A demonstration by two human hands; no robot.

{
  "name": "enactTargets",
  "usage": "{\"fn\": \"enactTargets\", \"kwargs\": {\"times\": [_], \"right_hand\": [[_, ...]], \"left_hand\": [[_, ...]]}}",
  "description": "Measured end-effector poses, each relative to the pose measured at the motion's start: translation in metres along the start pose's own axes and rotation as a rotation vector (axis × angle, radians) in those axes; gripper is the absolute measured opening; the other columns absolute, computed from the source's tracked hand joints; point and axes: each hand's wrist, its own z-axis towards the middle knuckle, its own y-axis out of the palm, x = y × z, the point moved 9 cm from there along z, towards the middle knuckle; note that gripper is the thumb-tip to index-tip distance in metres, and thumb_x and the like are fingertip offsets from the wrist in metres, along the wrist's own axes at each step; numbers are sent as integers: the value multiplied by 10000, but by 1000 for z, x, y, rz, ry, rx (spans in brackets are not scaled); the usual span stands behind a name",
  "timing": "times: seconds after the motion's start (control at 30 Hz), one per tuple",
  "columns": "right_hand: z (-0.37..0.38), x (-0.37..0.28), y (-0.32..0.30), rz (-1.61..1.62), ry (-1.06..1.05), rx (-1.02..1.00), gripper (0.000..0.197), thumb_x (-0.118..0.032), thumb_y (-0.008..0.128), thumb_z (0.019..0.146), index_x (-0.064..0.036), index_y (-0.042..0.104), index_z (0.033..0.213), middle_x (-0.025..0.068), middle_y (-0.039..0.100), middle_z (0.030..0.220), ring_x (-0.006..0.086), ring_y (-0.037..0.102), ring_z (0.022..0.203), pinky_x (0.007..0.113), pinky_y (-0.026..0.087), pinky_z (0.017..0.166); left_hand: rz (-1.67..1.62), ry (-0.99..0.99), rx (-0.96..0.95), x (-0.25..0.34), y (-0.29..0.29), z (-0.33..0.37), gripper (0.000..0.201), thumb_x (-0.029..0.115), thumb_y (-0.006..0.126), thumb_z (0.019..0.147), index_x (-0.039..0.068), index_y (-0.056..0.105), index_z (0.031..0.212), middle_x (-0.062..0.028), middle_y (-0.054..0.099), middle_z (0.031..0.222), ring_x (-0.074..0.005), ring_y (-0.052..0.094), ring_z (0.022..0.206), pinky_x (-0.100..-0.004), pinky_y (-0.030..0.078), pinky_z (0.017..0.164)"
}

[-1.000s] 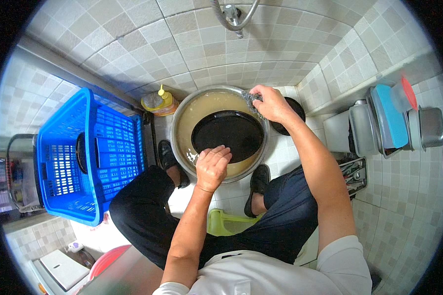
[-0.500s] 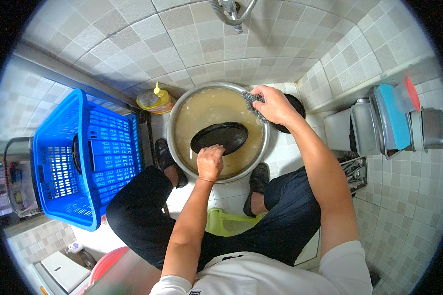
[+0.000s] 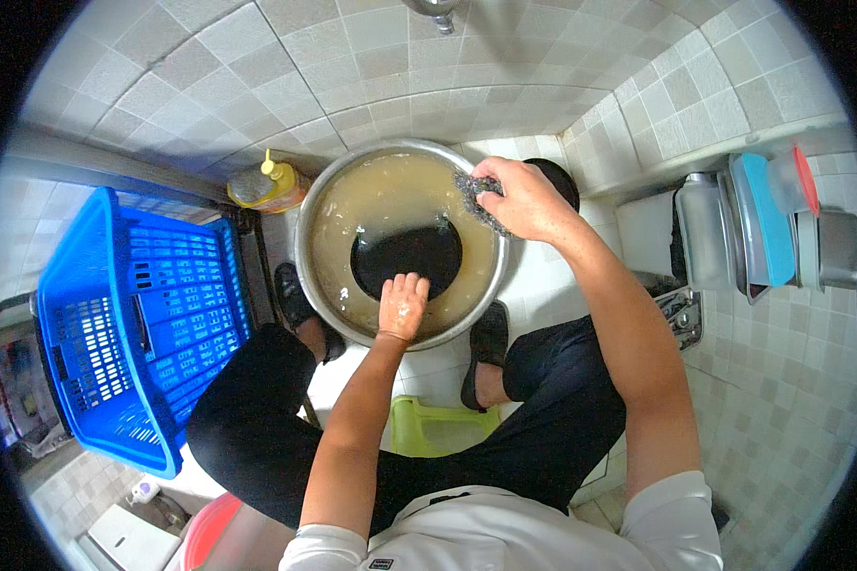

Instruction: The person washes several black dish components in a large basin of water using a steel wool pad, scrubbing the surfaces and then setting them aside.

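Observation:
A wide metal basin (image 3: 307, 276) full of cloudy brownish water stands on the floor between my feet. In it a black round plate (image 3: 405, 252) lies partly under the water. My left hand (image 3: 403, 306) holds the plate by its near edge, fingers over the top and thumb hidden. My right hand (image 3: 524, 198) is closed round a grey steel wool scourer (image 3: 474, 198) above the basin's right rim, apart from the plate. Beyond that hand, another black round thing (image 3: 557, 181) sits on the floor, partly covered from view.
A blue plastic basket (image 3: 124, 324) stands at left, a yellow pump bottle (image 3: 286, 188) beside the basin. Metal trays (image 3: 707, 228) with a blue lid (image 3: 764, 224) are stacked at right, near a utensil tray (image 3: 684, 319). Between my legs is a green stool (image 3: 438, 425). A tap (image 3: 438, 11) hangs above.
The black plate, tilted up out of the water before, now lies lower and flatter with water over part of it. The view has shifted slightly; my right hand stays by the rim with the scourer.

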Motion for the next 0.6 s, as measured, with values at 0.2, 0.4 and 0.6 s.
{"fn": "enactTargets", "kwargs": {"times": [0.2, 0.4, 0.6], "right_hand": [[-2, -2, -1, -19, 0, -16, 285, -85, 654, 844, 19, 639, 1109, 206, 697, 1027, 330, 679, 979, 396, 515, 879], [-2, -3, 2, 1, 35, -61, 289, -142, 660, 848, -4, 640, 1101, 240, 681, 1030, 399, 648, 1017, 450, 497, 896], [-4, -7, 2, -86, -32, -37, 291, -85, 631, 835, 24, 629, 1105, 237, 682, 1028, 372, 666, 977, 421, 509, 868]], "left_hand": [[80, 36, -153, -19, 47, -1, 41, 193, 558, 841, 159, 553, 862, -31, 590, 896, -214, 605, 860, -370, 473, 743], [88, 113, -127, -27, 56, 0, 60, 205, 549, 846, 147, 564, 852, -34, 599, 843, -216, 626, 842, -382, 474, 719], [66, 185, -140, -24, 41, 1, 54, 204, 552, 839, 153, 567, 850, -37, 599, 844, -226, 629, 837, -400, 493, 736]]}}
